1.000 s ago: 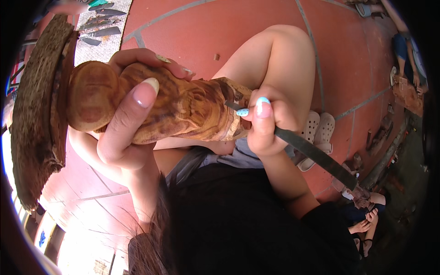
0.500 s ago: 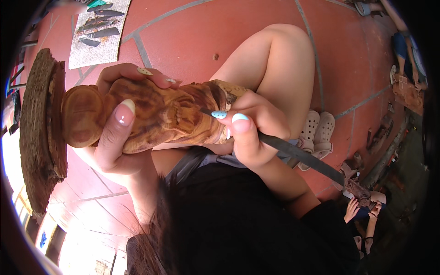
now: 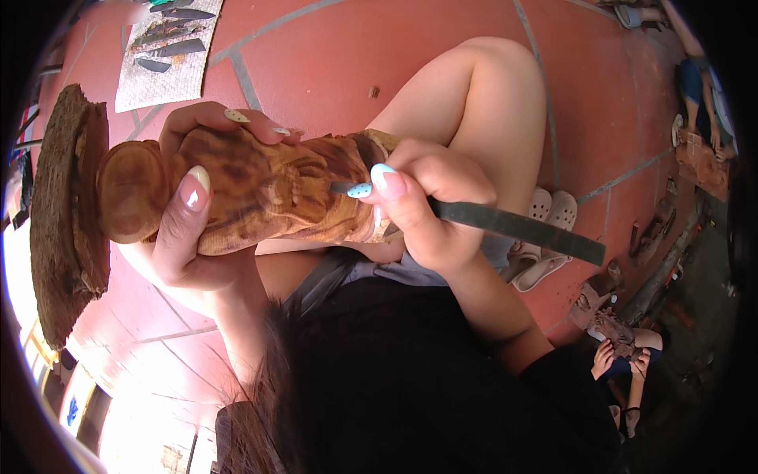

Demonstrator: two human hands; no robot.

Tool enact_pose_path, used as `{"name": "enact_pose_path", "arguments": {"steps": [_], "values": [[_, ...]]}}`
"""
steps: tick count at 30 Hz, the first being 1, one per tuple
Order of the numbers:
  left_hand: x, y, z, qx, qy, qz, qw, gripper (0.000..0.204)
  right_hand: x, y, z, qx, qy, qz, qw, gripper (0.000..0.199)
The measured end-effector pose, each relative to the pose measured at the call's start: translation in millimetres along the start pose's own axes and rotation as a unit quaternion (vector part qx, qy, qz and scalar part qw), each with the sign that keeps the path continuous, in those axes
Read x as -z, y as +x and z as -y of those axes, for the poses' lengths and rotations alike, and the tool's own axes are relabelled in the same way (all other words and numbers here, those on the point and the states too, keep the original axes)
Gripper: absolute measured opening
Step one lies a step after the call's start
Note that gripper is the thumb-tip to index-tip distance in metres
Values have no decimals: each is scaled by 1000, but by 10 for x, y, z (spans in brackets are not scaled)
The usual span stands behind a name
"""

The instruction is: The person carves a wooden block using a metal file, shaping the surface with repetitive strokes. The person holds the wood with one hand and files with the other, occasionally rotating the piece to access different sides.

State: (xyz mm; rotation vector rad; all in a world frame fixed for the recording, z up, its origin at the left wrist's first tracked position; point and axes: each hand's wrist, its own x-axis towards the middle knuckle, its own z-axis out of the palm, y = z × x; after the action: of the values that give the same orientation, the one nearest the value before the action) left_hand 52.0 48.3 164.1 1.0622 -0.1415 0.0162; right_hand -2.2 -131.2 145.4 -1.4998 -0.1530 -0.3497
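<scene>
Red floor tiles (image 3: pixel 379 55) spread beneath a seated person, with a cloth of tools (image 3: pixel 166 47) at eleven o'clock. Her left hand (image 3: pixel 189 229) wraps tightly around a carved wooden figure (image 3: pixel 260 193) held sideways above her lap, its rough base (image 3: pixel 67 213) at nine o'clock. Her right hand (image 3: pixel 430 209) pinches a dark metal chisel (image 3: pixel 513 229), its tip touching the carving at centre.

Black top with long sleeves, grey shorts, pale long nails on the left hand (image 3: pixel 189 237), light-blue on the right hand (image 3: pixel 430 205)
</scene>
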Motion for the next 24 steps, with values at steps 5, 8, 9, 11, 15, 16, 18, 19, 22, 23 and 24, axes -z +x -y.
{"name": "enact_pose_path", "arguments": {"steps": [5,8,9,11,15,16,18,19,22,23,24], "values": [[25,-3,-21,15,13,22,1000,41,76,12,-58,38,-14,24,999,28],[69,-4,-32,39,23,66,997,47,11,57,-6,-5,-14,11,1000,31],[106,0,-27,50,23,93,994,51,14,55,-13,-6,-4,15,1000,31],[162,-9,-10,56,31,113,992,56,36,65,-21,-7,11,23,1000,32],[194,7,7,41,57,102,992,56,58,57,-40,-31,10,20,999,34],[166,4,2,42,49,93,994,54,18,77,-20,-43,19,10,999,34],[35,7,-11,40,21,68,997,50,28,62,-28,-54,26,-1,998,35],[0,15,-13,36,-6,49,998,47,59,53,-53,-52,19,3,998,35],[47,0,5,18,2,57,998,47,14,49,-58,-71,44,-18,996,37],[77,-1,-4,33,22,77,996,50,3,65,-30,-92,47,-15,995,37],[130,4,-19,47,43,96,993,54,-1,74,-15,-113,49,-12,992,37]]}}
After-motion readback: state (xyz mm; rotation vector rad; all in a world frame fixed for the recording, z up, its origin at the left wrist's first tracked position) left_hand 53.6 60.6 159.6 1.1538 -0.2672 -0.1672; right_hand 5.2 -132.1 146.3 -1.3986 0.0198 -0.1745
